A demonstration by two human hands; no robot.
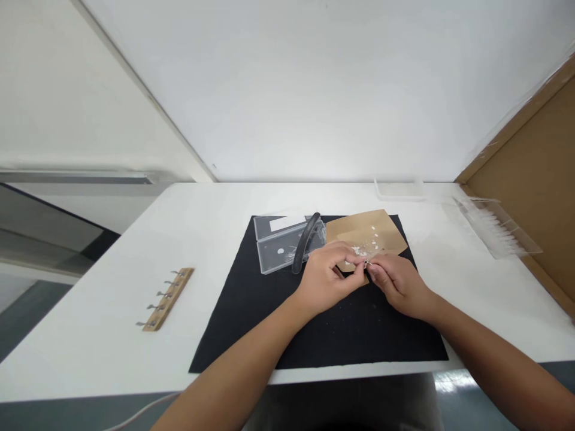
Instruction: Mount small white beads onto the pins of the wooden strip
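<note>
My left hand [330,272] is closed in a pinch, its thumb and forefinger meeting over the front of a brown paper sheet [386,230]. Close against it, my right hand [402,284] also pinches. A tiny thin piece, partly metallic-looking, shows between the two sets of fingertips, too small to name. Small white flakes [359,250] lie scattered on the brown paper just behind the fingers. Left of my left hand, a dark curved strip [306,242] rests across an open clear plastic case [281,254].
A black mat [251,317] lies under the work on a white table [112,287]. To the left is a wooden rack with metal hooks [168,299]. Clear plastic trays [399,190] stand at the back, with a clear ridged holder [498,230] by the wooden board at right.
</note>
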